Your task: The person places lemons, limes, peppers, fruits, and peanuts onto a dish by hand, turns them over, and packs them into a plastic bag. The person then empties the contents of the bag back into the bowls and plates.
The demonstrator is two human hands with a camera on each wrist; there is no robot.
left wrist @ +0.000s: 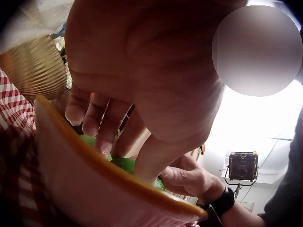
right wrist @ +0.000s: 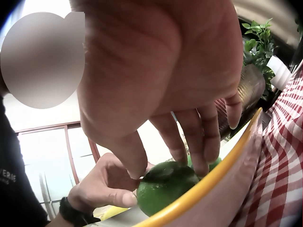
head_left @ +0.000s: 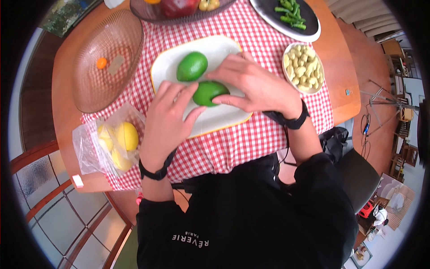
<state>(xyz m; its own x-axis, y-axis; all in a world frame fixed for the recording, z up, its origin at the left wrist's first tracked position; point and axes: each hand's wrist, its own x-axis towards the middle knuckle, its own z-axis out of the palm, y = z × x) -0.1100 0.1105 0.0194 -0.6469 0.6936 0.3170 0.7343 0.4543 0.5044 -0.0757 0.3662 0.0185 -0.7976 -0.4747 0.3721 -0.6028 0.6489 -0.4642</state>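
Note:
A darker green oval fruit point(head_left: 208, 93) with glossy, dimpled skin lies in a white dish point(head_left: 219, 117) with a yellow rim. My left hand point(head_left: 168, 117) holds its left end between thumb and fingers. From the other side my right hand point(head_left: 254, 85) grips it, the thumb along the near edge and the fingers over the far side. Just beyond, a brighter green oval fruit point(head_left: 192, 66) rests in the same dish, close to the right fingertips. The right wrist view shows the darker fruit point(right wrist: 163, 191) between both hands; in the left wrist view the dish wall point(left wrist: 90, 175) hides most of it.
Left of the dish stand a ribbed brown bowl point(head_left: 85, 85) holding a small orange item and a clear bag point(head_left: 85, 145) of yellow fruit. A bowl of pale nuts point(head_left: 304, 67) and a dark plate point(head_left: 268, 13) of green pods are at right. Another fruit bowl point(head_left: 152, 17) stands behind.

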